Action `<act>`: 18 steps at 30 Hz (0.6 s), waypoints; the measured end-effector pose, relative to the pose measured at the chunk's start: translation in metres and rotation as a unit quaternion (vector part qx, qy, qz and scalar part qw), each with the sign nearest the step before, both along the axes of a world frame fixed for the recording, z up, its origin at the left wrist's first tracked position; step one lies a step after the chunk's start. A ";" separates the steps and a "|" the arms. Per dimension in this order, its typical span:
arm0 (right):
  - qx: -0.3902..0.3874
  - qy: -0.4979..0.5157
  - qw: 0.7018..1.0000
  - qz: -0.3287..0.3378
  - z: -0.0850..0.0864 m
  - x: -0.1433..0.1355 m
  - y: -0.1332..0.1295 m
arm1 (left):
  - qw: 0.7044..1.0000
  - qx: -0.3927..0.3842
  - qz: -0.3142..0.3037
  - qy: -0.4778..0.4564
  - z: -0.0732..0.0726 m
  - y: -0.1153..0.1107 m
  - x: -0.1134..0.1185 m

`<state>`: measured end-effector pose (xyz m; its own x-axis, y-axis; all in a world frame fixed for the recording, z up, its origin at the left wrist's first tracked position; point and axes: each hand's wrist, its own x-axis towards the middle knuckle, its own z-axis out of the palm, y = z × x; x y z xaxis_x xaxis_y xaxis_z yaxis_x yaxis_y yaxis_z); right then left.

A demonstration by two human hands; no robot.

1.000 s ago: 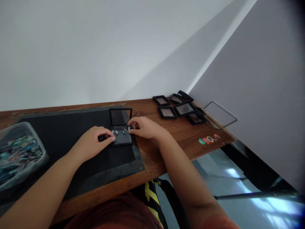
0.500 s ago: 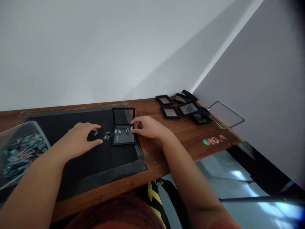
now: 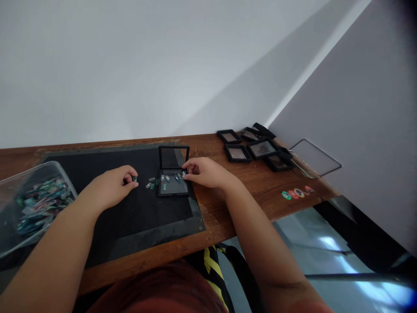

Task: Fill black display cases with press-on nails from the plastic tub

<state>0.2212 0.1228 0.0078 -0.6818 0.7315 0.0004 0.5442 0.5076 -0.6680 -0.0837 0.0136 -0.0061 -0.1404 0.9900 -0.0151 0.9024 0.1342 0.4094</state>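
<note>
My left hand point(image 3: 116, 184) is over the black mat point(image 3: 130, 226), its thumb and fingers closed on a small nail-shaped piece point(image 3: 134, 178). A few loose greenish pieces point(image 3: 152, 184) lie between that hand and an open black case point(image 3: 174, 194) with its lid raised. Several small shiny pieces sit inside the case, one green piece point(image 3: 164, 187) at its lower left. My right hand point(image 3: 203, 172) rests at the case's right edge, fingertips close together by a shiny piece point(image 3: 184, 174); whether they grip it is too small to tell.
At the left stands a clear plastic tub point(image 3: 67, 174) full of coloured nail-shaped pieces point(image 3: 45, 202). Several black cases point(image 3: 237, 153) lie at the back right of the wooden table point(image 3: 215, 195). Round stickers point(image 3: 293, 194) are near its right front, and a thin wire frame point(image 3: 321, 152) is beside the wall.
My left hand's fingers have closed on a piece that lay loose on the mat. My right hand stays at the case. The whole view has shifted slightly.
</note>
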 end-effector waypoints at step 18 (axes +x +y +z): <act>0.008 0.024 1.000 0.010 0.005 0.002 -0.004 | 0.998 -0.051 0.017 -0.015 0.007 -0.001 0.003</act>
<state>0.2233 0.1186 0.0129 -0.6947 0.7179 0.0448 0.5022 0.5287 -0.6843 -0.0811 0.0125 0.0008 -0.1722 0.9776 -0.1213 0.8836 0.2077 0.4196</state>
